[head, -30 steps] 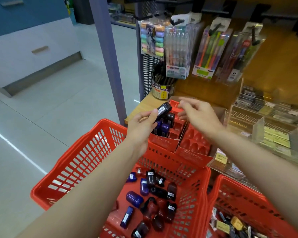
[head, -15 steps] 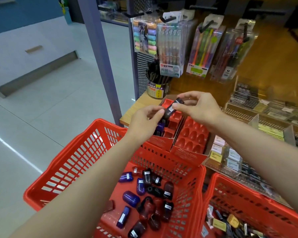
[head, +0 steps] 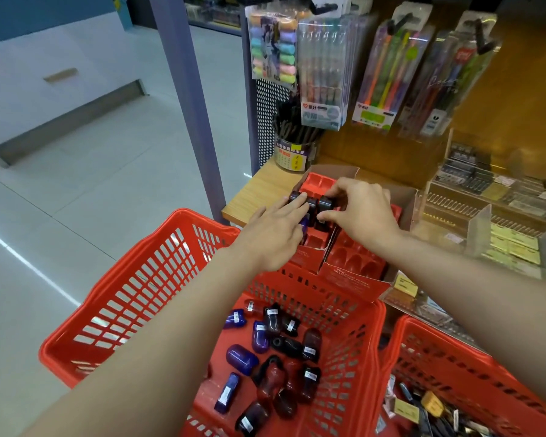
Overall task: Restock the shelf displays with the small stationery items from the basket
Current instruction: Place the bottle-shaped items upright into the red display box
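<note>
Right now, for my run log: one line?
right hand seating sharpener in tray | left hand steadying row | basket still stocked

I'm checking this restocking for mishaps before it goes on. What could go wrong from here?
1. The red display box sits at the shelf's front edge, above the basket. The left hand pressing items in might tip it off.
2. The right hand only pinches a dark sharpener over the tray; it might slip and miss its slot.
3. The arms reach over the basket, so a forearm might catch its rim.
</note>
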